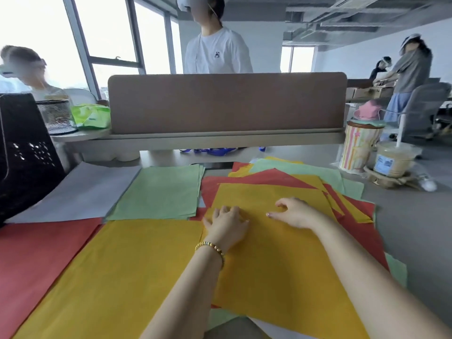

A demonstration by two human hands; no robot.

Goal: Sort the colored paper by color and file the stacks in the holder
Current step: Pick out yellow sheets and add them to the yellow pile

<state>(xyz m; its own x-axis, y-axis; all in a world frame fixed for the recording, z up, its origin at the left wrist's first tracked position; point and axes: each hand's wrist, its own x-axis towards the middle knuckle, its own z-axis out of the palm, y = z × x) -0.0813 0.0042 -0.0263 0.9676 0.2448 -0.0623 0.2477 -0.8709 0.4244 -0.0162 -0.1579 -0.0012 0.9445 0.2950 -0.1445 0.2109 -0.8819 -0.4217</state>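
Note:
Sorted piles lie on the desk: grey paper (80, 192) at the far left, green paper (161, 192) beside it, red paper (36, 250) at the near left and yellow paper (127, 267) in front of me. To the right spreads an unsorted heap of mixed sheets (300, 177) in red, yellow and green. A yellow sheet (276, 260) tops it. My left hand (227, 223) lies flat on that sheet's left edge, fingers spread. My right hand (293, 211) rests on the same sheet with its fingers curled and fingertips pressing the paper. The black file holder (22, 155) stands at the far left.
A brown desk divider (227, 104) closes the back of the desk. A striped cup (359, 148) and a lidded drink with a straw (393, 157) stand at the right. A mesh basket (58, 116) and green packet (91, 116) sit back left. Several people are nearby.

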